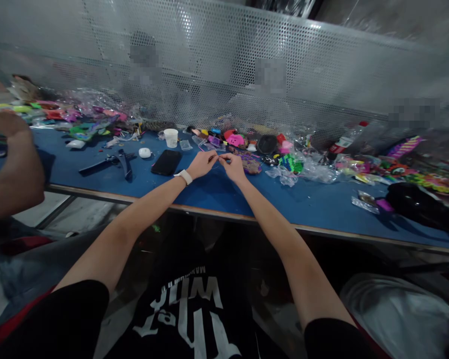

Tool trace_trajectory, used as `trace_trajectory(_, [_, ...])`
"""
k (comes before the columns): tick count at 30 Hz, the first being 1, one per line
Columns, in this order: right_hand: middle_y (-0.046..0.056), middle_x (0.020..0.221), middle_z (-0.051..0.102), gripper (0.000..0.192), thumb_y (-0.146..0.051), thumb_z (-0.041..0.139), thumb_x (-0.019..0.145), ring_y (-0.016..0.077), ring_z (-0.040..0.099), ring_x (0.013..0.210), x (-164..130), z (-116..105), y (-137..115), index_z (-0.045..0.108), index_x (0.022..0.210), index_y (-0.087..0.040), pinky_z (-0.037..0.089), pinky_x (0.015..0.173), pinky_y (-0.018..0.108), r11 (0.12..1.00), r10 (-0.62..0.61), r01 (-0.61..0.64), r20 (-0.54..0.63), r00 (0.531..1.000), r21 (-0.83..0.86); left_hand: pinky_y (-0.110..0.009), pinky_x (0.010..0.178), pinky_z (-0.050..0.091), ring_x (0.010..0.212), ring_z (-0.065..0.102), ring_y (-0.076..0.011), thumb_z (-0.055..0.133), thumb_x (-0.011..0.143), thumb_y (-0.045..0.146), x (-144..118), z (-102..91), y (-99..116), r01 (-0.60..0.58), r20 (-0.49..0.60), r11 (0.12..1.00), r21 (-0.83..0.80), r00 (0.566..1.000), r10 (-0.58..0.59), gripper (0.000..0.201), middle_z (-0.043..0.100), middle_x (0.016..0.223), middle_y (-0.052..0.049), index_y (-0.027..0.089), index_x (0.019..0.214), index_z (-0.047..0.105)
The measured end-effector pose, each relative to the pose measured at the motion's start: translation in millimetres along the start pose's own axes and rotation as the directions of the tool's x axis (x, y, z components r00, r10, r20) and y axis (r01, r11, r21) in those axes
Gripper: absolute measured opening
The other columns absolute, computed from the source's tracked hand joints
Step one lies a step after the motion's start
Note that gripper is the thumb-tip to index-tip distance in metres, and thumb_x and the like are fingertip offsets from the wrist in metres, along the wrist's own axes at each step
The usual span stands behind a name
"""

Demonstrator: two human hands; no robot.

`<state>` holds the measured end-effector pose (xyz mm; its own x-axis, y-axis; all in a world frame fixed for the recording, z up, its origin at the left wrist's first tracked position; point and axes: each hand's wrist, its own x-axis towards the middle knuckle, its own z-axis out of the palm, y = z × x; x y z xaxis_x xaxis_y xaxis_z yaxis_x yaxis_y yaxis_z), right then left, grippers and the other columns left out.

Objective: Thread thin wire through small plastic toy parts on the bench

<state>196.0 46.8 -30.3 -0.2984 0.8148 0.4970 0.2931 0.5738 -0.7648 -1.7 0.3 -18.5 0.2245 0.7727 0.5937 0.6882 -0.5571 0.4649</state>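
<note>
Left hand, right hand pinch something small, maybe thread; one phone beside.

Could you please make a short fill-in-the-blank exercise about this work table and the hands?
1. The left hand wears a white watch on its ____.
2. The dark phone lies flat on the ____ table.
3. The right hand and the left hand meet at their ____.
4. Behind the phone stands a small white ____.

Missing words: wrist; blue; fingertips; cup
</note>
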Motion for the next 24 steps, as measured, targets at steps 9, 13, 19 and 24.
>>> trace_trajectory(9, [0.009, 0.115, 0.086, 0.035, -0.059, 0.088, 0.085, 0.0298, 0.074, 0.111, 3, -1, 7, 0.081, 0.081, -0.026, 0.062, 0.106, 0.045, 0.988, 0.11, -0.119, 0.091, 0.99, 0.101, -0.036, 0.085, 0.047, 0.089, 0.073, -0.028, 0.055, 0.119, 0.024, 1, -2.7, -6, -0.077, 0.14, 0.984, 0.163, 0.989, 0.055, 0.024, 0.077, 0.093, -0.01, 0.023, 0.099, 0.069])
trace_trajectory(13, [0.009, 0.11, 0.087, 0.036, -0.057, 0.092, 0.074, 0.0264, 0.073, 0.1, 3, 0, 8, 0.075, 0.071, -0.025, 0.059, 0.088, 0.038, 0.929, 0.232, -0.276, 0.195, 0.953, 0.247, -0.036, 0.086, 0.048, 0.097, 0.076, -0.0287, 0.054, 0.12, 0.026, 0, -3.0, -5, -0.111, 0.171, 0.974, 0.196, 0.982, 0.077, 0.024, 0.082, 0.104, -0.013, 0.021, 0.105, 0.073])
trace_trajectory(19, [0.008, 0.095, 0.083, 0.021, -0.045, 0.084, 0.08, 0.0288, 0.076, 0.101, 5, -5, 8, 0.078, 0.079, -0.024, 0.062, 0.095, 0.042, 0.943, 0.232, -0.272, 0.206, 0.95, 0.19, -0.037, 0.081, 0.046, 0.09, 0.073, -0.0284, 0.054, 0.118, 0.024, -1, 1.3, -5, -0.09, 0.144, 0.975, 0.202, 0.988, 0.061, 0.025, 0.081, 0.097, -0.012, 0.022, 0.103, 0.074])
trace_trajectory(24, [0.013, 0.117, 0.081, 0.007, -0.03, 0.08, 0.09, 0.0318, 0.076, 0.114, -2, -9, 1, 0.082, 0.089, -0.024, 0.062, 0.112, 0.05, 0.971, -0.13, 0.141, 0.066, 0.989, -0.192, -0.036, 0.078, 0.046, 0.081, 0.069, -0.0261, 0.057, 0.113, 0.019, 2, 10.7, -13, 0.032, 0.083, 0.989, 0.143, 0.996, -0.044, 0.026, 0.078, 0.087, -0.009, 0.022, 0.092, 0.072])
